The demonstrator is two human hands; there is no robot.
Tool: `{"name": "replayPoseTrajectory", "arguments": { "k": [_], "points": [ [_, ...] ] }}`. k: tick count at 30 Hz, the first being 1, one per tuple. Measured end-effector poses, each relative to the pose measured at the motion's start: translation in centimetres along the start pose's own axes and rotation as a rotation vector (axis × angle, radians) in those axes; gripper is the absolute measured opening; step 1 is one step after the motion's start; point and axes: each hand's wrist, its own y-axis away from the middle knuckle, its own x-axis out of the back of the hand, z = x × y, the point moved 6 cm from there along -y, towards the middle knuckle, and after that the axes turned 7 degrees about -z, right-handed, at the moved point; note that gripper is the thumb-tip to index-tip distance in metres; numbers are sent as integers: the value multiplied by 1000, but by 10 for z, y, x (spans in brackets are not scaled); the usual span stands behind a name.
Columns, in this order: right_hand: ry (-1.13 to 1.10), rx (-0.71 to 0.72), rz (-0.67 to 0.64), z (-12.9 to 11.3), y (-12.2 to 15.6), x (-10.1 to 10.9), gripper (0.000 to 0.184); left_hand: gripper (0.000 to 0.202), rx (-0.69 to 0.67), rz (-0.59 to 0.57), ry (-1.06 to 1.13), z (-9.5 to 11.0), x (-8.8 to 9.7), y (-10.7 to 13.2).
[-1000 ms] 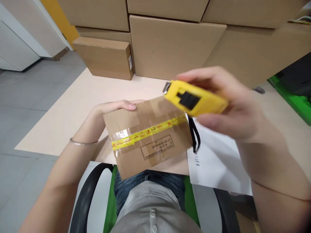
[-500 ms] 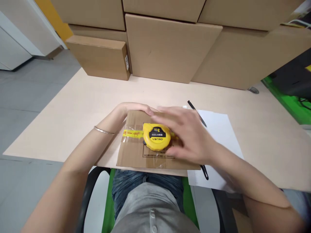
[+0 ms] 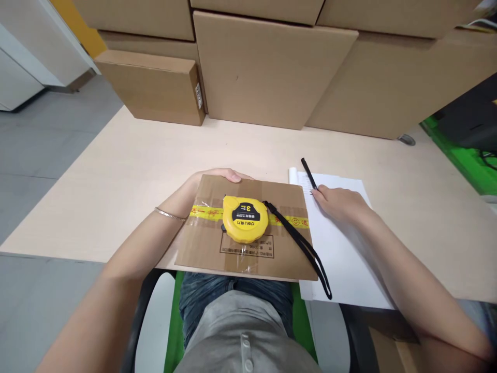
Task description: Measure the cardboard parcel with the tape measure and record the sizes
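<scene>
A flat cardboard box (image 3: 198, 248) with yellow printed tape lies at the table's near edge. On top of it rests a yellow tape measure (image 3: 256, 228), its black wrist strap (image 3: 298, 238) trailing over the box's right side. My left hand (image 3: 217, 175) curls around the far left corner of the box, thumb along the edge; its other fingers are mostly hidden behind. To the right, my right hand (image 3: 339, 202) is closed at the lower end of a black pen (image 3: 308, 172), over white paper (image 3: 345, 264). That end of the pen is covered by my fingers.
Large cardboard boxes (image 3: 272, 72) stand stacked along the back of the table (image 3: 155, 155). A smaller box (image 3: 155, 93) leans out at the back left. A dark object (image 3: 469, 119) on green is at the far right.
My right hand has left the tape measure and moved right to the pen, uncovering the strap and the box's right part. My left hand stays at the box corner.
</scene>
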Motion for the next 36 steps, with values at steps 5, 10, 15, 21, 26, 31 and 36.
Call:
{"name": "replayPoseTrajectory", "arguments": {
  "k": [5,10,15,21,26,31,36],
  "points": [
    [-3,36,17,-18,3,0,55,64,140,-147,197,-2,-14,-2],
    [-65,38,26,-24,-2,0,58,70,94,-77,213,4,-20,4],
    [-196,55,22,-23,-13,-3,49,78,135,-17,201,5,-24,8],
    [-580,175,-16,-9,-19,1,36,72,115,-88,216,1,-16,3],
    [-1028,320,115,4,-17,-7,32,60,86,-100,258,0,-15,4],
    [-1300,333,314,8,-23,-26,40,59,41,-116,279,1,-14,4],
    [-1413,328,375,1,-31,-33,47,61,58,-172,257,-1,-12,-2]
  ]
}}
